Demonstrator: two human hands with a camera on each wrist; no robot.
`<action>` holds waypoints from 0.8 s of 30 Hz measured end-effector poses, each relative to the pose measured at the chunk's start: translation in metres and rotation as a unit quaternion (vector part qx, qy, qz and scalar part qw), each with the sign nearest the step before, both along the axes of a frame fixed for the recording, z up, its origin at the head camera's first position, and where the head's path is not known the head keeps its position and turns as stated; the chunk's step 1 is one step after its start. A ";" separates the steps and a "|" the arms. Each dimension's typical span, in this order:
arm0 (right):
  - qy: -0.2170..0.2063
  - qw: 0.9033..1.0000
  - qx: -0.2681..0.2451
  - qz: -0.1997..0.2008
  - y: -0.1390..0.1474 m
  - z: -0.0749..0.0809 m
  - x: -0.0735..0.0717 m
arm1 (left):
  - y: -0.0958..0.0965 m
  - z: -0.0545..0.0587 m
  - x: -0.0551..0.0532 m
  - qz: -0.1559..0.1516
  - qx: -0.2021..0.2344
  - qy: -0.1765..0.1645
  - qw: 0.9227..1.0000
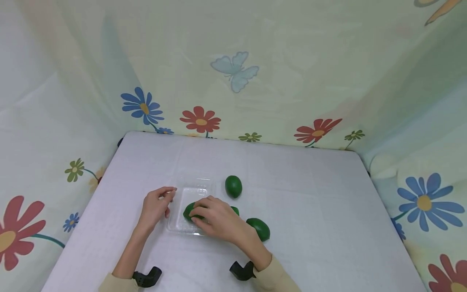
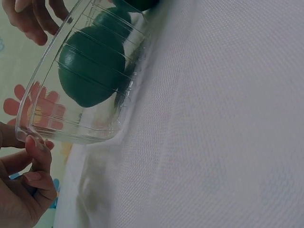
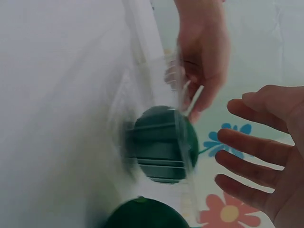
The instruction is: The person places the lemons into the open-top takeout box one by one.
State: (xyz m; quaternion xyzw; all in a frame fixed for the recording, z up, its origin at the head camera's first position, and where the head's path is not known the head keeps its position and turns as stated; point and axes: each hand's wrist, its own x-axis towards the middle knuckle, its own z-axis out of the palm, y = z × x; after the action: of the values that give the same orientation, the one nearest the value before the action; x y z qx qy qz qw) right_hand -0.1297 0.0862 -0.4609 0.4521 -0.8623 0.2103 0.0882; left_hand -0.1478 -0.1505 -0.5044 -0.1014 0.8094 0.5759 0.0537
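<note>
A clear plastic container (image 1: 197, 192) sits on the table, with one dark green lime-like fruit (image 1: 187, 211) inside. My left hand (image 1: 155, 207) pinches the container's left rim between thumb and fingers, as the left wrist view shows at the corner. Over the fruit in the container hovers my right hand (image 1: 220, 219). In the right wrist view its fingers (image 3: 256, 145) are spread and apart from the fruit (image 3: 164, 147). Three more green fruits lie outside, to the right: one (image 1: 233, 186) farther back, one (image 1: 258, 229) beside my right wrist, and one (image 1: 236, 210) mostly hidden behind the hand.
A white cloth covers the table (image 1: 310, 194). Patterned curtains (image 1: 233, 101) with flowers and a butterfly hang behind it and at both sides. Black wrist-worn devices (image 1: 147, 278) show at both cuffs.
</note>
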 end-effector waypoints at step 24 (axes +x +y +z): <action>-0.022 0.987 -0.026 -0.157 0.081 0.007 -0.002 | 0.001 0.003 0.001 0.000 -0.009 -0.011 1.000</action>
State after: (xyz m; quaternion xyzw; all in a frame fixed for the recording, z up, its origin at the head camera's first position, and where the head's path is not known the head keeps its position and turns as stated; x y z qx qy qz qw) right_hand -0.1319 0.1672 -0.4535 0.3036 -0.9188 0.2259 0.1124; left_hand -0.1468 -0.1497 -0.5016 -0.1079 0.8139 0.5675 0.0616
